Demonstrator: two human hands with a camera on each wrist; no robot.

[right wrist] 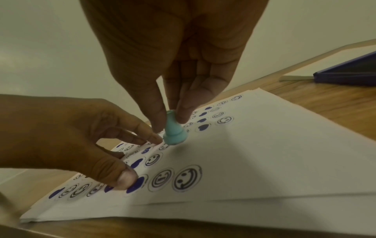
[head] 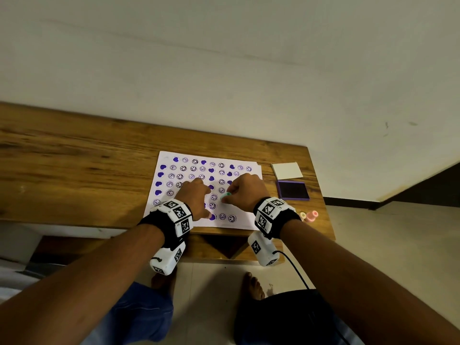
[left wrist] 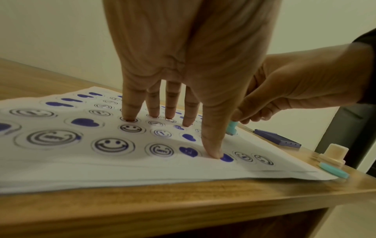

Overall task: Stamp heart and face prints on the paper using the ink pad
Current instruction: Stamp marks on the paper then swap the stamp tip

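Note:
A white paper point(head: 249, 207) point(left wrist: 61, 169) point(right wrist: 264, 153) with rows of purple hearts and black smiley prints lies on the wooden table point(head: 74, 170). My left hand point(head: 196, 197) point(left wrist: 183, 80) presses the sheet with spread straight fingertips point(left wrist: 213, 153). My right hand point(head: 241, 192) point(right wrist: 173, 64) pinches a teal stamp point(head: 225, 196) point(right wrist: 174, 130) point(left wrist: 231, 128) by its handle, base tilted just above the paper beside the prints. The open purple ink pad point(head: 293, 190) point(right wrist: 346, 72) point(left wrist: 276, 138) sits to the right of the sheet.
A white lid or card point(head: 286, 170) lies behind the ink pad. A pink stamp point(head: 312, 216) and a cream stamp point(head: 302, 215) point(left wrist: 333, 154) stand near the table's right front corner, with a teal cap point(left wrist: 333, 169) beside them. The table's edge runs just below the paper.

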